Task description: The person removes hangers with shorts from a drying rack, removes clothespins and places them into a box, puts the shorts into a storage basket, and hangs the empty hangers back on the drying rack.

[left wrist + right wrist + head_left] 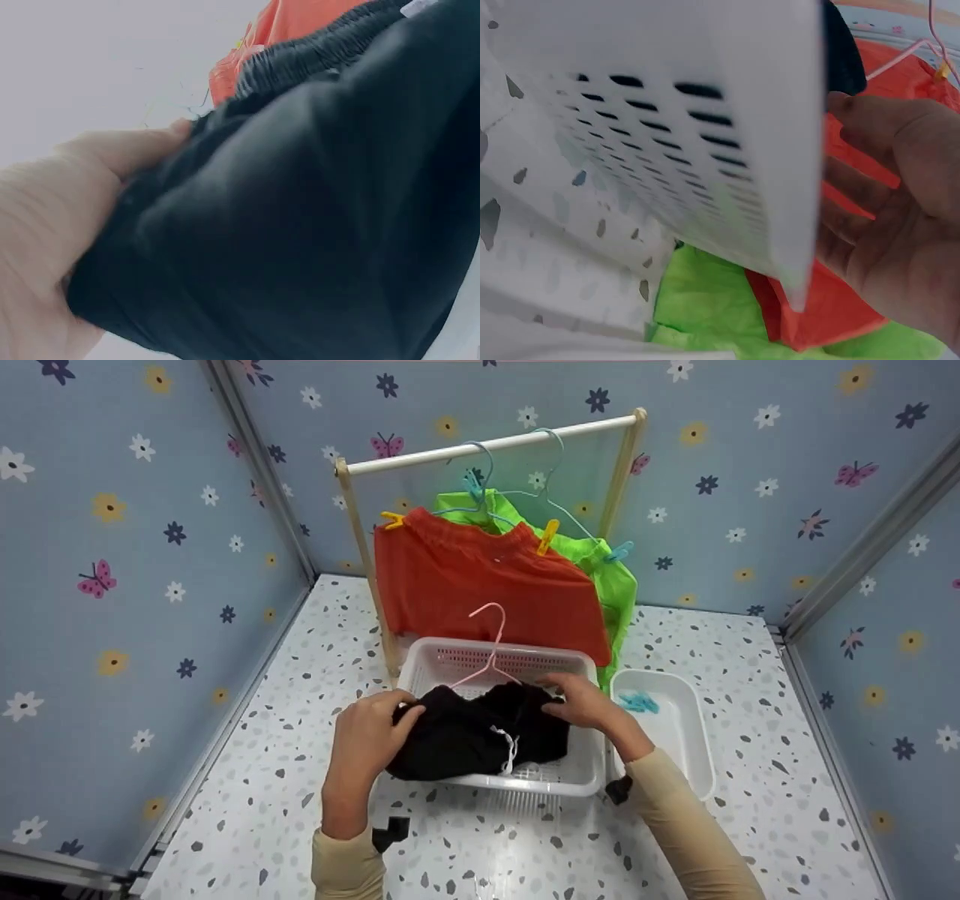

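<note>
Black shorts point(457, 742) lie bunched between two hands over a white basket point(525, 786), white drawstring point(511, 750) facing the wearer of the camera. Left fingers point(390, 701) pinch one end of the cloth, thumb on top; right fingers point(559, 681), loosely curved, touch the other end, though whether they grip it cannot be told. Just beyond and between them rises a pink hanger point(492, 661), its hook free. The step in hand looks to be settling the waistband on the hanger; the next move would seem to call for clips point(639, 703), in a tray point(701, 727) right of the right fingers. Farther beyond the fingers, red shorts point(487, 585) and a green pair point(619, 592) hang from a rack point(420, 457) on the desk point(277, 780). Cloth hides the hanger's lower bar; the basket's wall blocks much of the right wrist view.
</note>
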{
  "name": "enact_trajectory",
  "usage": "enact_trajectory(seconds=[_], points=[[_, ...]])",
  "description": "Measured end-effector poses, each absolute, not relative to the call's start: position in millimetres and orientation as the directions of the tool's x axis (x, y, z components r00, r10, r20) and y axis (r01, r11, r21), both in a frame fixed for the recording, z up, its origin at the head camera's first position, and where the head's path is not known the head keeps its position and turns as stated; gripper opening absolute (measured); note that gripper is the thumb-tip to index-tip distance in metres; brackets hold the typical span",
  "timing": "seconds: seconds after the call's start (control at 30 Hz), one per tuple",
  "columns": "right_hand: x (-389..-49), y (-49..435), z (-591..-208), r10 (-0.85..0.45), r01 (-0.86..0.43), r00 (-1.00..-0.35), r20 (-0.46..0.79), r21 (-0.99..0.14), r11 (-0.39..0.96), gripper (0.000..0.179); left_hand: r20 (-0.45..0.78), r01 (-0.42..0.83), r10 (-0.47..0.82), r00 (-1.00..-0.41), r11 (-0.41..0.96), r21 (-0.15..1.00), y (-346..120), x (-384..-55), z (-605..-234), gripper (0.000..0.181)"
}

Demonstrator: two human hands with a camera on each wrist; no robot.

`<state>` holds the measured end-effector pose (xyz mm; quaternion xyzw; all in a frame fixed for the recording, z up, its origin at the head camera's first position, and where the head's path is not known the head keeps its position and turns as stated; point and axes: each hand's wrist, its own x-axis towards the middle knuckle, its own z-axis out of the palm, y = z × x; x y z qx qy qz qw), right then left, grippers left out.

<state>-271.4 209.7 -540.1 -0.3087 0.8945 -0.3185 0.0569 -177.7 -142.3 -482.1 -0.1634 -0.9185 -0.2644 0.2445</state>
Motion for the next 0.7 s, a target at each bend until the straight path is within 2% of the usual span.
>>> enact_trajectory(seconds=[0.2, 0.37, 0.5, 0.7], points=[[-277.8, 197.1, -549.2, -0.576, -0.529, -0.812, 0.091, -0.531, 0.662, 0.034, 0.451, 0.374, 0.17, -0.876, 0.83, 0.414, -141.4, -178.9, -483.4, 0.012], [-279.5, 200.2, -551.8, -0.556, -0.518, -0.826, 0.088, -0.508, 0.689, 0.028, 0.44, 0.382, 0.173, -0.881, 0.811, 0.444, -140.6, -182.0, -486.6, 0.013], [-281.2, 201.8, -550.9, -0.589, -0.554, -0.8, 0.112, -0.513, 0.656, 0.014, 0.439, 0.381, 0.172, -0.882, 0.808, 0.449, -143.6, -183.1, -489.8, 0.015], [-279.3, 202.5, -544.7, -0.624, -0.61, -0.759, 0.186, -0.538, 0.582, 0.018, 0.441, 0.364, 0.156, -0.884, 0.821, 0.44, -149.3, -181.8, -490.3, 0.014]])
